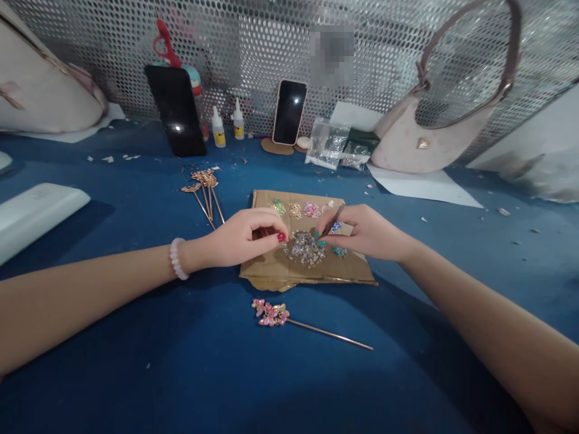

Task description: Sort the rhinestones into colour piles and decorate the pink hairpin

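A piece of cardboard lies on the blue table with a pile of clear and grey rhinestones in its middle. Dark tweezers are gripped in my right hand, their tips low at the pile's right side. My left hand is closed in a pinch at the pile's left edge; what it holds, if anything, is too small to make out. Small heaps of green, gold and pink stones sit along the far side. In front lies a hairpin with pink flowers and a gold stem.
Several gold hairpins lie behind my left hand. Two glue bottles, a dark phone and a white-edged phone stand at the back. Plastic bags and a pale handbag are at the back right.
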A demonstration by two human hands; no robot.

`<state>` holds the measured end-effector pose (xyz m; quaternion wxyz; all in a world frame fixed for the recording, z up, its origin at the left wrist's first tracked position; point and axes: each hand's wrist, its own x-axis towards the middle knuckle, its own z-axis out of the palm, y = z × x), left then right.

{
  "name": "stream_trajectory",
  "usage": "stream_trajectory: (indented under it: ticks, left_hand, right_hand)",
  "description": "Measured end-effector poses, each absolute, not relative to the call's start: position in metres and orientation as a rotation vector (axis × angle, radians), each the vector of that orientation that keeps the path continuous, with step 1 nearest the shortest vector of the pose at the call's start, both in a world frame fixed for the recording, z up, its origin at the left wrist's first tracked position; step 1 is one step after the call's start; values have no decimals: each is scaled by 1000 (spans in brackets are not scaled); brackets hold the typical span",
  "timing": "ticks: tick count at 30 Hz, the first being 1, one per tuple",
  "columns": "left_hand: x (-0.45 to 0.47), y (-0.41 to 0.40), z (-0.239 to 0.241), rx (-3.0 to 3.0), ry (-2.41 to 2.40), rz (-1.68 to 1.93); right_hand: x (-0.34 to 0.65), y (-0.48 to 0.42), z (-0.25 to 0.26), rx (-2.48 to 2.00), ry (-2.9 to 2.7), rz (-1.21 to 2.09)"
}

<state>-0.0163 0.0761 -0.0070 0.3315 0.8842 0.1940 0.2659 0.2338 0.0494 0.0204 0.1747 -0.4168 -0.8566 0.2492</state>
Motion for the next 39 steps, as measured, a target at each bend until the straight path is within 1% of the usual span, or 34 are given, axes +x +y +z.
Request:
stream_trajectory:
  ticks: [39]
  left_hand:
    - [-16,76,-7,2304,529,674]
  right_hand:
    - [227,47,21,-1122,-2473,671]
